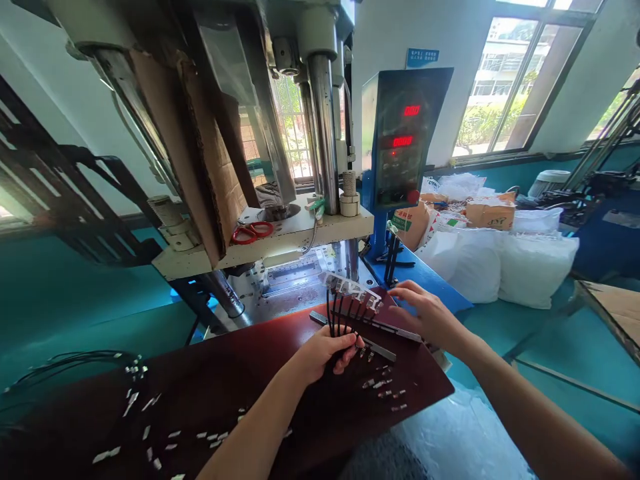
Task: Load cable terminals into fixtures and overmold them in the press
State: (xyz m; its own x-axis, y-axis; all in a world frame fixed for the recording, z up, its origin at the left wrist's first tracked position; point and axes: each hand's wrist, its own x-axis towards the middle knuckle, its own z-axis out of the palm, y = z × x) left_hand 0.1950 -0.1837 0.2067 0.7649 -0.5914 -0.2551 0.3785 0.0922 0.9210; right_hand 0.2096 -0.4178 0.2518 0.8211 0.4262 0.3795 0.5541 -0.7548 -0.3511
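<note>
My left hand (336, 348) is closed around several black cables (340, 319). Their upper ends run into a translucent moulded plastic strip (353, 288) with connector-like pieces along it. To the right of that strip, my right hand (425, 313) is raised with its fingers apart, and no object shows in it. Metal bars (384, 348) lie on the dark red board (270, 347), partly hidden behind the left hand. Small metal-tipped connectors (384, 385) are scattered on the board just right of my left hand.
A press with steel columns (323, 133) stands ahead, its lower mould (293, 275) lit. Red-handled scissors (253, 232) rest on its plate beside cardboard (200, 160). A control box (407, 140) rises right. More cables (70, 360) lie left; filled white bags (530, 263) stand right.
</note>
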